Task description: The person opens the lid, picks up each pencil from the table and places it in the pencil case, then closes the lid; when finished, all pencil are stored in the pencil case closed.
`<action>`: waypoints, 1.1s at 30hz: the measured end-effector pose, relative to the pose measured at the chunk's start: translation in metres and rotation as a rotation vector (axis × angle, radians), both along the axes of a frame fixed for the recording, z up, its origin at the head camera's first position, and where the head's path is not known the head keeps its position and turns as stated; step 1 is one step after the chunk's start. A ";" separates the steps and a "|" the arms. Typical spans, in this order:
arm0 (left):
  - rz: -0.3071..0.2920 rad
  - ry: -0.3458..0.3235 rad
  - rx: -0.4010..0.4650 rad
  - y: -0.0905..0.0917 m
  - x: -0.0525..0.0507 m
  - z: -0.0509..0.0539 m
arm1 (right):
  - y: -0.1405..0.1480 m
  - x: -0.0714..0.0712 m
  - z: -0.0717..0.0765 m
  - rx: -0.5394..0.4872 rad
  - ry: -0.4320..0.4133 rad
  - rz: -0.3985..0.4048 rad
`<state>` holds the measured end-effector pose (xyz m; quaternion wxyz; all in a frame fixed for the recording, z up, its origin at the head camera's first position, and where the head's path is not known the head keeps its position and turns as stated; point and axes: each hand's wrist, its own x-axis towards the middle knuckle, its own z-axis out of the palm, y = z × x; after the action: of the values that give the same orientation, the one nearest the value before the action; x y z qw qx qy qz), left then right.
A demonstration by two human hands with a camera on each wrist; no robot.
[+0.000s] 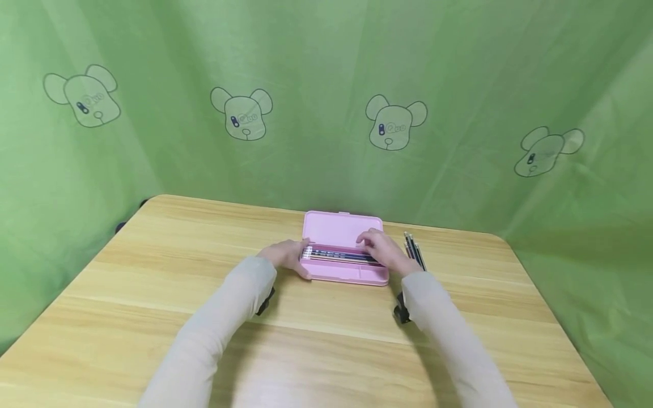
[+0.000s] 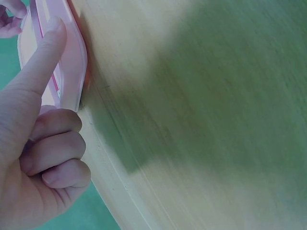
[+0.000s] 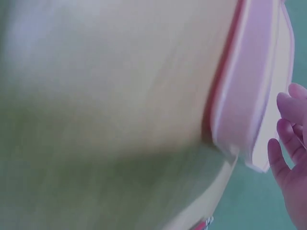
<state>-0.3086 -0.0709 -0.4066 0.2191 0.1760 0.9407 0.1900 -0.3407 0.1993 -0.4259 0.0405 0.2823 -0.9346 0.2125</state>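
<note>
**Left hand [image 1: 285, 254] gripping open pink pencil case [image 1: 331, 272]**

The case is lying at the centre of the head view, near the table [image 1: 316, 345]'s far edge, its lid standing open behind. The left hand's thumb and fingers are clasping its left end. Pencils [image 1: 336, 255] are lying lengthwise inside. The right hand [image 1: 384, 250] is reaching over the right end, fingers loosely bent, visibly holding nothing; whether it is touching, I cannot tell. More dark pencils [image 1: 414, 249] are showing just right of it.

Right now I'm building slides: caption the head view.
Left hand holds an open pink pencil case, right hand over it.
</note>
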 end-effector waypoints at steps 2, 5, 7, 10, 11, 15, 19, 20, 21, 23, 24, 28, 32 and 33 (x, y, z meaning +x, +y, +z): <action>-0.005 0.003 0.000 0.000 0.000 0.000 | 0.006 0.002 0.003 -0.021 -0.005 -0.004; -0.006 0.008 0.000 -0.001 0.000 -0.001 | 0.017 0.006 0.008 -0.057 -0.011 -0.009; -0.003 0.009 0.001 -0.002 0.000 -0.001 | 0.025 0.008 0.010 -0.071 -0.002 -0.018; -0.003 0.010 0.002 -0.002 0.001 -0.001 | 0.037 0.010 0.009 -0.079 0.018 -0.036; -0.004 0.011 0.003 -0.003 0.001 -0.001 | 0.041 0.010 0.008 -0.079 0.022 -0.041; -0.011 0.021 -0.001 -0.003 0.001 -0.001 | 0.057 0.014 0.005 -0.091 0.025 -0.053; -0.018 0.028 -0.002 -0.001 0.000 -0.001 | 0.072 0.018 0.003 -0.109 0.021 -0.070; -0.020 0.029 -0.002 -0.001 0.000 -0.001 | 0.076 0.020 0.003 -0.115 0.019 -0.077; -0.022 0.028 -0.003 0.000 0.000 -0.001 | 0.080 0.021 0.002 -0.117 0.018 -0.083; -0.022 0.025 -0.003 0.001 0.000 -0.001 | 0.087 0.023 -0.001 -0.122 0.010 -0.095; -0.022 0.024 -0.004 0.001 0.000 -0.002 | 0.090 0.024 -0.002 -0.122 0.008 -0.103; -0.021 0.023 0.002 0.001 0.000 -0.002 | 0.101 0.027 -0.004 -0.119 -0.026 -0.140; -0.021 0.028 0.000 0.001 0.000 -0.002 | 0.110 0.032 -0.004 -0.111 -0.032 -0.159; -0.020 0.029 0.000 0.000 -0.001 -0.002 | 0.112 0.033 -0.004 -0.110 -0.031 -0.158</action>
<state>-0.3092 -0.0704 -0.4087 0.2076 0.1883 0.9419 0.1853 -0.3078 0.3115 -0.4300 0.0580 0.2018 -0.9415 0.2638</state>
